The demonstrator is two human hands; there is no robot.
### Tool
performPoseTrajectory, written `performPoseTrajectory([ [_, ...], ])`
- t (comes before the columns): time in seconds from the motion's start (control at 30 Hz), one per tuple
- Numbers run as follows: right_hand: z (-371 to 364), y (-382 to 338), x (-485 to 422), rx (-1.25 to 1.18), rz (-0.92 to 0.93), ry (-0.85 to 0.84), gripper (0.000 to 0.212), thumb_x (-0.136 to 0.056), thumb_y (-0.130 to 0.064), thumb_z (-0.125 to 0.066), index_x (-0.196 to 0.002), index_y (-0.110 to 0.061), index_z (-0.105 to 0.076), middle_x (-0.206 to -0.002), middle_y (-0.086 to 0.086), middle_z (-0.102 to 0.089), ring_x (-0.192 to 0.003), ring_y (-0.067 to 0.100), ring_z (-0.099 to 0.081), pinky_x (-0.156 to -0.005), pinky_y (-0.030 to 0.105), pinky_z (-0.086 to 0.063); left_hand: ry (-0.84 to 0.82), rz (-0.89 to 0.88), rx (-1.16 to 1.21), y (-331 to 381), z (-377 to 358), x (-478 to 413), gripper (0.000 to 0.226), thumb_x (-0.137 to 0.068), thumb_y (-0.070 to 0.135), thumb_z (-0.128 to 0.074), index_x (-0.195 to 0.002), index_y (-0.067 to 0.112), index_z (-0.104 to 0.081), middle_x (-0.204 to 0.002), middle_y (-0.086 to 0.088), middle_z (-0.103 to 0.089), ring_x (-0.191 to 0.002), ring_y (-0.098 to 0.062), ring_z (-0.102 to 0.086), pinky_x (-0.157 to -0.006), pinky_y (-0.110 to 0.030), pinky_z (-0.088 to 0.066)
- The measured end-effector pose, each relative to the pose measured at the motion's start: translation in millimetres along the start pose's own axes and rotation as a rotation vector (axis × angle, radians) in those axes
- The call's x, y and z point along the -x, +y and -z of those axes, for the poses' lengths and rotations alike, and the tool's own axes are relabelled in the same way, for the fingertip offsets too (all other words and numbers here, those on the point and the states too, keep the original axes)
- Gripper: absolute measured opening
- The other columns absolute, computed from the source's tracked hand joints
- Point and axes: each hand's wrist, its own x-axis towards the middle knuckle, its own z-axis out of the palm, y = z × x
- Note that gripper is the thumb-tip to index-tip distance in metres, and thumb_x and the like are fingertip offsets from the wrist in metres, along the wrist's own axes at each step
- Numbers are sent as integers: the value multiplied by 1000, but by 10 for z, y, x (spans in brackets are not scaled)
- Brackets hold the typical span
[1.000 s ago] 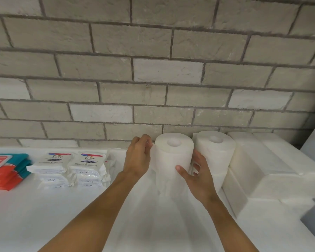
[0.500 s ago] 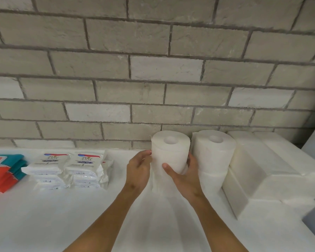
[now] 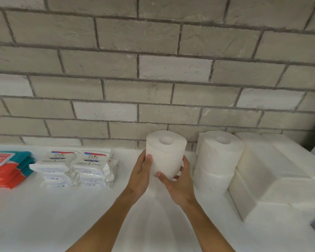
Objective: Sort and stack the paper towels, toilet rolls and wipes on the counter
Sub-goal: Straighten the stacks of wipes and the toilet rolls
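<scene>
Left hand [image 3: 141,172] and right hand [image 3: 178,181] both grip toilet roll [image 3: 166,153]. Risk: roll set down tilted tips over, bumps two-roll stack [image 3: 216,160] just beside.

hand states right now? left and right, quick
Left hand: closed, gripping the toilet roll.
Right hand: closed, gripping the same toilet roll from its other side.

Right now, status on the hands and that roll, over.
Left hand and right hand both grip the toilet roll, upright. Two-roll stack stands apart on its right. Nothing between them.
</scene>
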Motion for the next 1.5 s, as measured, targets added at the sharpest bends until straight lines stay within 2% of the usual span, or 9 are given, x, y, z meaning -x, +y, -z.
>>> performPoseTrajectory([
  [0.17, -112, 19, 11, 17, -7, -5, 97, -72, -38, -84, -149, -33, -25, -138, -10, -47, -117, 21, -58, -93, 35, -56, 66, -26, 12, -3, 73, -21, 36, -105, 35, -31, -138, 32, -45, -125, 19, -56, -111, 11, -52, -74, 4, -41],
  [0.3, -133, -6, 50, 43, -37, -43, 89, -78, -38, -80, -150, -28, -29, -132, -12, -50, -108, 14, -59, -71, 10, -51, 125, -39, 6, -16, 148, -26, 30, -106, 33, -31, -131, 38, -45, -122, 24, -56, -108, 16, -49, -78, 4, -41],
  [0.43, -183, -33, 37, 58, -56, -78, 87, -76, -39, -81, -147, -30, -31, -138, -12, -47, -110, 15, -59, -81, 19, -53, 169, -48, 15, -8, 216, -10, 28, -106, 30, -30, -129, 38, -45, -116, 28, -55, -105, 13, -51, -77, 2, -41],
  [0.67, -250, 11, 17, 94, -66, -100, 91, -76, -40, -81, -150, -31, -29, -139, -13, -48, -113, 19, -60, -88, 26, -55, 143, -34, 64, -94, 282, 16, 37, -102, 39, -36, -139, 37, -43, -130, 16, -58, -120, -4, -55, -102, -32, -47],
  [0.87, -310, 39, 33, 91, -51, -118, 89, -80, -38, -79, -152, -30, -28, -142, -14, -48, -113, 17, -60, -91, 27, -54, 153, -19, 88, -40, 283, 31, 31, -104, 33, -34, -134, 36, -42, -120, 21, -58, -106, 7, -55, -77, -8, -50],
  [1.03, -366, 90, 25, 92, -90, -102, 90, -80, -40, -77, -153, -30, -25, -147, -10, -45, -120, 20, -56, -100, 38, -51, 113, 29, 35, -129, 400, -26, 40, -101, 46, -35, -140, 39, -42, -131, 12, -57, -122, -11, -53, -92, -24, -49],
  [1.13, -304, 50, 48, 95, -118, -119, 85, -82, -43, -75, -151, -29, -27, -142, -12, -44, -117, 16, -55, -96, 30, -51, 120, 17, 56, -30, 403, 41, 34, -103, 39, -35, -136, 39, -43, -126, 17, -55, -116, -4, -54, -78, -6, -47],
  [1.33, 114, -1, 101, 7, -47, 70, 16, -90, -26, -69, -104, -32, -68, -113, -6, -69, -91, 15, -69, -79, 30, -57, 519, -422, -72, 324, 264, 205, 17, -91, 26, -48, -102, 34, -57, -107, 2, -59, -92, -5, -55, -76, -18, -46],
  [1.5, 667, -40, 168, -93, -57, 387, 13, -97, -21, -58, -88, -21, -67, -87, -5, -68, -84, 22, -66, -79, 46, -55, 354, -581, -42, 615, -189, 271, 9, -86, 24, -51, -81, 26, -59, -77, 11, -61, -71, -11, -56, -65, -23, -49],
])
